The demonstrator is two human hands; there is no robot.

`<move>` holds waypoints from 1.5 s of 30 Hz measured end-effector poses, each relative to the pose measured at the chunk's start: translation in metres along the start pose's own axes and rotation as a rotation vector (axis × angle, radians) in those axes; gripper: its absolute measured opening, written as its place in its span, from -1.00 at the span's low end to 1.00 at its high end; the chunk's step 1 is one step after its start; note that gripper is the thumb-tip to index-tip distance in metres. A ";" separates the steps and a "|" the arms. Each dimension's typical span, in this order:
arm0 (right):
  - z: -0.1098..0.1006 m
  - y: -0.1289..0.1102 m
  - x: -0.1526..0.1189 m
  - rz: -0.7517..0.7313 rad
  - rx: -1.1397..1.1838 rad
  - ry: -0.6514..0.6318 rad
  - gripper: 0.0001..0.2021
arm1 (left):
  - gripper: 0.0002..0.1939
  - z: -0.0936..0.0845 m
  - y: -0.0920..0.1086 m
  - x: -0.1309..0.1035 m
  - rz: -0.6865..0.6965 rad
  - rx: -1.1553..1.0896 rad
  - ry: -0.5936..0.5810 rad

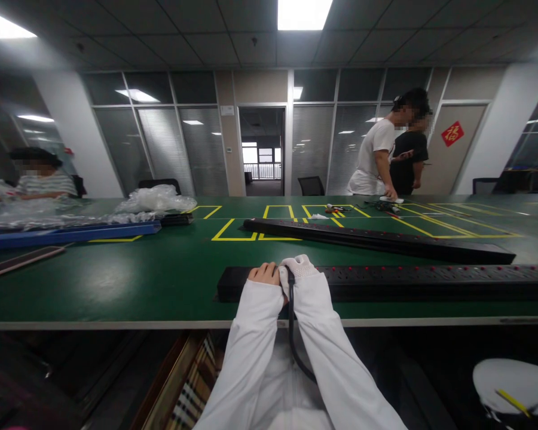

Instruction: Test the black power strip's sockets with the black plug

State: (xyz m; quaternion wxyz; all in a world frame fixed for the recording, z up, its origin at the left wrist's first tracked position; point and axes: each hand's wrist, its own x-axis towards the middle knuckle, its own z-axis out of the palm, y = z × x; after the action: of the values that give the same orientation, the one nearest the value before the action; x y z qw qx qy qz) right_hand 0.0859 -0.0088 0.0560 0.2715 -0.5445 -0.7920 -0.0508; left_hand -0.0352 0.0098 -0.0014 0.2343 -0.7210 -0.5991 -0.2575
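Note:
A long black power strip (430, 283) with rows of sockets and small red lights lies along the near edge of the table. My bare left hand (264, 274) is closed over the strip near its left end. Right beside it, my right hand (301, 266) in a white knit glove has its fingers curled at a black cable (291, 316). The cable bends over by the glove and hangs down past the table edge between my forearms. My fingers hide where the cable meets the strip.
Behind lies a second black power strip (376, 239), at a slant on the green table (107, 280) with yellow tape lines. Blue channels (72, 235) and plastic wrap (159, 198) are at the left. Two people stand across the table; others sit far left. A white stool (515, 382) is below right.

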 end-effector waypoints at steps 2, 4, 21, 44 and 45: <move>-0.001 0.000 0.001 -0.002 0.000 0.000 -0.71 | -0.63 -0.002 0.001 0.000 0.007 -0.002 -0.001; 0.000 0.001 0.001 -0.007 -0.003 -0.001 -0.70 | -0.62 -0.004 0.001 -0.001 0.010 -0.004 0.003; 0.015 0.009 -0.006 -0.092 -0.015 0.087 -0.66 | -0.60 0.000 0.000 -0.001 0.010 0.020 0.004; 0.023 0.012 -0.007 -0.141 0.036 0.188 -0.67 | -0.62 0.002 0.001 -0.003 0.019 0.032 0.031; 0.023 0.012 -0.007 -0.138 0.036 0.181 -0.67 | -0.63 0.002 0.000 -0.002 0.020 0.032 0.021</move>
State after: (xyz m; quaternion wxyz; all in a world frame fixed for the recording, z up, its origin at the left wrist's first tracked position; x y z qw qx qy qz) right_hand 0.0898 -0.0007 0.0307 0.3475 -0.4771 -0.8005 -0.1041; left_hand -0.0351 0.0093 -0.0045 0.2547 -0.7204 -0.5934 -0.2531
